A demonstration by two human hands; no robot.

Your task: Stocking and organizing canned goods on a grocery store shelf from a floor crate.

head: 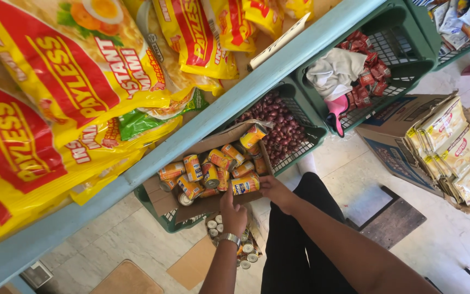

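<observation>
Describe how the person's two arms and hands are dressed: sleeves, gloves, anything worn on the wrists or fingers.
Both arms are bare, with no sleeves showing in the picture, and neither hand wears a glove. The left hand has a silver metal watch band around its wrist. The right hand shows nothing on its wrist, and no rings can be made out on either hand.

Both arms stretched forward and down, left hand [234,213] fingers curled, right hand [274,191] closed
</observation>
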